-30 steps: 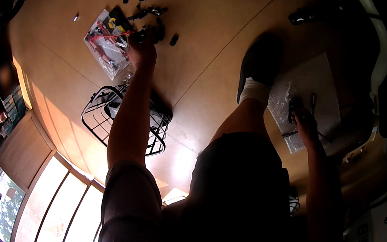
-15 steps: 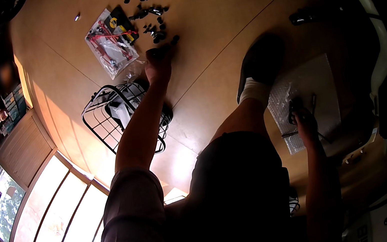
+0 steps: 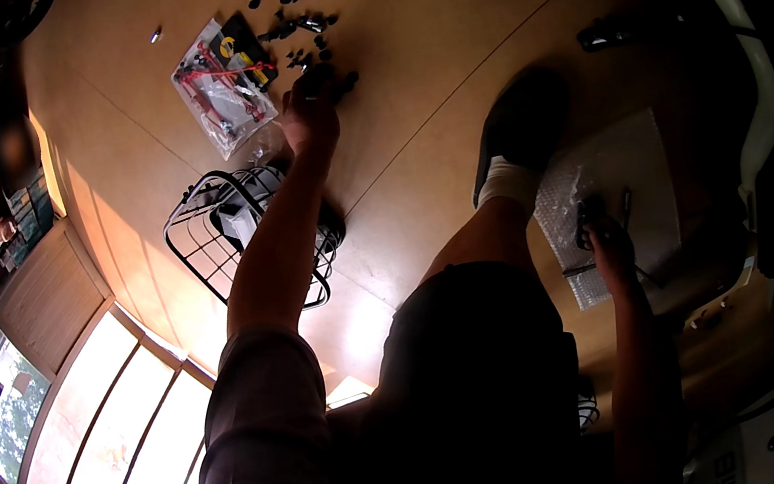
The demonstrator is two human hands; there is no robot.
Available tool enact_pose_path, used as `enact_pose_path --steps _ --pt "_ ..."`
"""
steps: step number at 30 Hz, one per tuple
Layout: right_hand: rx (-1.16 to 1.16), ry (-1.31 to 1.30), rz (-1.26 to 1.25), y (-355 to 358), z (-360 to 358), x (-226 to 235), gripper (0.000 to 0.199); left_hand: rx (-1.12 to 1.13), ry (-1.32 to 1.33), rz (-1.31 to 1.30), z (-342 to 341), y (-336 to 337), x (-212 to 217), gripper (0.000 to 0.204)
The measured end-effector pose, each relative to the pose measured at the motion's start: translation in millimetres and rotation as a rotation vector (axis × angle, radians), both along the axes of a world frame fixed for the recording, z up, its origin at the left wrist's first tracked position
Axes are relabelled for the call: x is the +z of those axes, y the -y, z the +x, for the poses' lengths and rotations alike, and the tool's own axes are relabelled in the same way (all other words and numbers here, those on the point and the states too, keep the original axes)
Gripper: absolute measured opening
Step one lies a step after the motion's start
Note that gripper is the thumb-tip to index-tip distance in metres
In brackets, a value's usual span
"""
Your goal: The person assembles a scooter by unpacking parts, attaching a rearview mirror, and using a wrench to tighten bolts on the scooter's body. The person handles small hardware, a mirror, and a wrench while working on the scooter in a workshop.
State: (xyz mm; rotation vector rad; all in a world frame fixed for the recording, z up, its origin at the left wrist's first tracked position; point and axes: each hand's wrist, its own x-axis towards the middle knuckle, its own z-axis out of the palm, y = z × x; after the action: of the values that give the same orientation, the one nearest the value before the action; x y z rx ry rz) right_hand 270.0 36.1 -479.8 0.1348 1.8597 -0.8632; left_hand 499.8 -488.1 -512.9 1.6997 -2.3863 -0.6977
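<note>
My left hand (image 3: 309, 118) reached over small black parts (image 3: 304, 24) scattered on the wooden floor (image 3: 433, 22), fingers' grip unclear; right hand (image 3: 607, 243) rested on bubble wrap (image 3: 567, 213); best pinched singly, low

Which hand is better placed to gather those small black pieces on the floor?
Probably the left hand: it is already beside the small black pieces. The right hand rests far off on the bubble wrap.

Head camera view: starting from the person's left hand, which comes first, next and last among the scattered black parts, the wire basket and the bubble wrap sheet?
From the left hand:
1. Scattered black parts, right at its fingertips.
2. Wire basket, beside the forearm.
3. Bubble wrap sheet, far across, by the right hand.
</note>
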Motion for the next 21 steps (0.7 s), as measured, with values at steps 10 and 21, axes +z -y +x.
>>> enact_pose_path --steps 10,21 --pt "0.010 0.025 0.026 -1 -2 -1 0.015 -0.081 -0.054 0.000 3 -31 4 0.040" --pt "0.063 0.030 0.024 0 -5 0 0.016 -0.048 -0.090 0.062 -1 -31 10 0.042"
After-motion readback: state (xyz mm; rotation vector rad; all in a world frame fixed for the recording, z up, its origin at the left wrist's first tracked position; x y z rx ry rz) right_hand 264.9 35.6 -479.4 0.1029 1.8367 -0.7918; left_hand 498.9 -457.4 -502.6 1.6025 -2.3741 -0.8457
